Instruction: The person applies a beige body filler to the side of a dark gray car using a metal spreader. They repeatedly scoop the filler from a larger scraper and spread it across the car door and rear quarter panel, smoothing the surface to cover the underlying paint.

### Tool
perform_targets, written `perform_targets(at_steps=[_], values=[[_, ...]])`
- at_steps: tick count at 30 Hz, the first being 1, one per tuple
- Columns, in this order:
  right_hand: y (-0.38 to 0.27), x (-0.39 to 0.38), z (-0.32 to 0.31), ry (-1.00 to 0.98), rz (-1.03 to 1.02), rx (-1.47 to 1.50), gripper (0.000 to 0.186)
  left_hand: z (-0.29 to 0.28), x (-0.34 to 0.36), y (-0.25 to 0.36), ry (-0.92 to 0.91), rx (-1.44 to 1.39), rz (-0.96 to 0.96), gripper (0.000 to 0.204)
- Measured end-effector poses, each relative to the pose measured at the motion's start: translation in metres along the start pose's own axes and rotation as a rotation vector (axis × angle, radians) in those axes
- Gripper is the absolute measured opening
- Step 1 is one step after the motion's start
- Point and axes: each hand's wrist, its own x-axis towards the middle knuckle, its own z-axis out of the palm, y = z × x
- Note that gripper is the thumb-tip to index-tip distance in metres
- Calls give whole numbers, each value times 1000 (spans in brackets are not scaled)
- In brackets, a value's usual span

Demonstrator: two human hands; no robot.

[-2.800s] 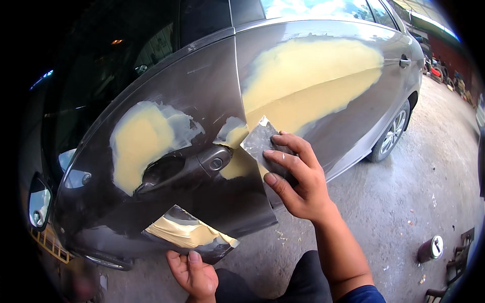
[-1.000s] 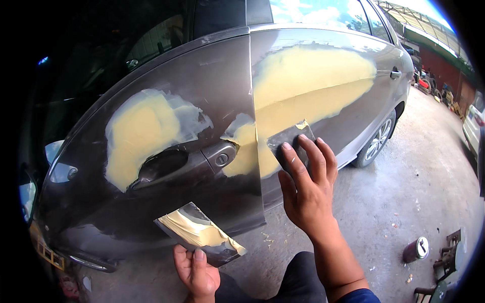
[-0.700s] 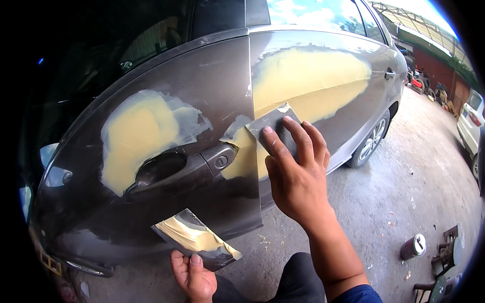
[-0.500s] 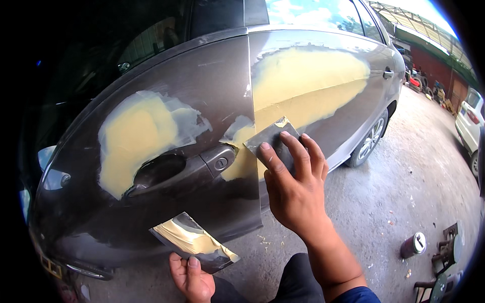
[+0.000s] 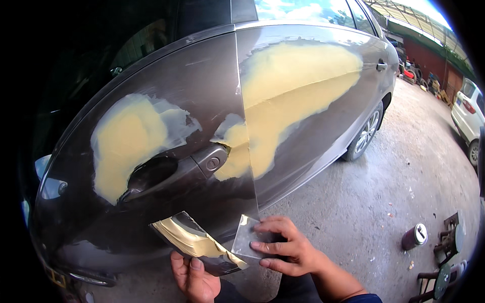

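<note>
My left hand [image 5: 196,279] pinches the lower edge of a dark flat plate [image 5: 183,220] that carries a thick smear of pale yellow body filler [image 5: 189,240]. Close to its right end, my right hand [image 5: 290,246] grips a thin grey spreader [image 5: 244,237] with a dab of filler on its upper corner. The spreader's lower corner meets or nearly meets the plate; I cannot tell which. Beyond both hands stands a dark brown car door [image 5: 212,81] with a filler patch [image 5: 131,136] around its handle [image 5: 187,169]. A larger filler patch [image 5: 298,86] spreads over the rear door.
A cylindrical can [image 5: 414,237] stands on the concrete floor [image 5: 348,212] at right, near a dark stool [image 5: 439,283]. The car's rear wheel [image 5: 366,131] is farther off. A white vehicle [image 5: 470,106] is parked at the far right, with assorted clutter [image 5: 419,76] along the wall.
My right hand has come down from the door seam with the spreader, to beside the plate. The filler it covered at the seam now shows. My left hand has barely moved.
</note>
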Motion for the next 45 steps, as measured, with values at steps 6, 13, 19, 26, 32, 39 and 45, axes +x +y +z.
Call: perform_targets(at_steps=[6,13,19,26,32,39,45], values=[[27,59,-1,492,-16,-809,55,-3,-4,6,43,54,0,40],[43,89,-2,626,-111,-842,52,-6,-10,5,87,104,-10,38],[51,82,5,590,-77,-844,49,-10,-13,5,94,123,-19,38],[55,58,20,529,-15,-825,49,-10,-12,2,88,106,-31,37],[18,19,16,357,95,-397,50,1,-8,0,123,43,-100,35],[32,-32,10,52,42,179,39,20,1,-6,38,87,-44,37],[50,4,3,435,23,182,38,16,-2,-6,95,87,-52,37]])
